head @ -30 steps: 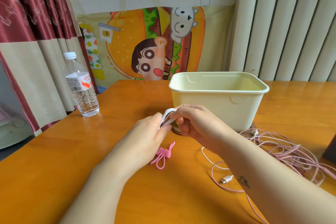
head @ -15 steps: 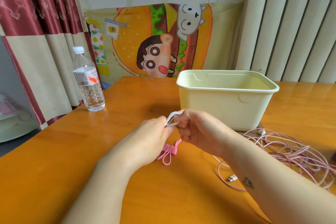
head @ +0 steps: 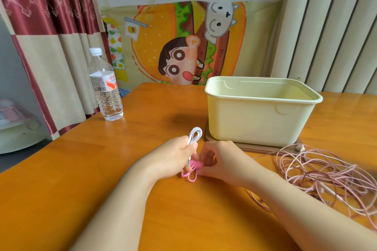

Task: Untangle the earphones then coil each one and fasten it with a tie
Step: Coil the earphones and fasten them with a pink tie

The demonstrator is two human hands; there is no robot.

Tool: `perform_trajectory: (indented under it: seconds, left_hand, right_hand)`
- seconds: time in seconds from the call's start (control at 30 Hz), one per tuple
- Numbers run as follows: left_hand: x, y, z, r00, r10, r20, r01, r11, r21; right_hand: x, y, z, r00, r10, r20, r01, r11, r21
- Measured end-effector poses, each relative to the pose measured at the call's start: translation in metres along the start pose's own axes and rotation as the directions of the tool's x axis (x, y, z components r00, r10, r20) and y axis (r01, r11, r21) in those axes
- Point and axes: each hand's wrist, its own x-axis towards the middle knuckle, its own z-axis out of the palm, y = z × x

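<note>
White earphones (head: pixel 195 134) are coiled and gripped in the left hand (head: pixel 175 158), whose fingers (head: pixel 190 146) close round the bundle. A loop stands up above the fist and the jack pokes out below. Just beside it the right hand (head: pixel 221 162) is down on the counter (head: pixel 81 169), its curled fingers pinching the pink tie (head: pixel 192 174), which lies partly under both hands.

The coiling of this set looks finished, and fastening is the step in hand. Next, I judge, the tie must be lifted and wrapped round the middle of the coil while the left hand keeps the loops from springing apart.

Pink earphones (head: pixel 326 173) lie in a loose tangle to the right, near the box (head: pixel 261 116), not yet sorted.
</note>
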Motion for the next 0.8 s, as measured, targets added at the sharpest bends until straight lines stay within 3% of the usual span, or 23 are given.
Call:
perform_trajectory:
  seconds: [0.63, 0.8]
  left_hand:
    - [0.0058, -0.0057, 0.0027, 1.0, -0.014, 0.004, 0.014, 1.0, 0.013]
    - [0.0053, -0.0046, 0.0028, 1.0, -0.01, 0.002, 0.01, 0.999, 0.032]
  right_hand:
    - [0.0004, 0.004, 0.005, 0.996, -0.024, -0.089, 0.029, 0.998, 0.053]
    - [0.0001, 0.0067, 0.0003, 0.999, -0.013, -0.034, 0.016, 0.994, 0.112]
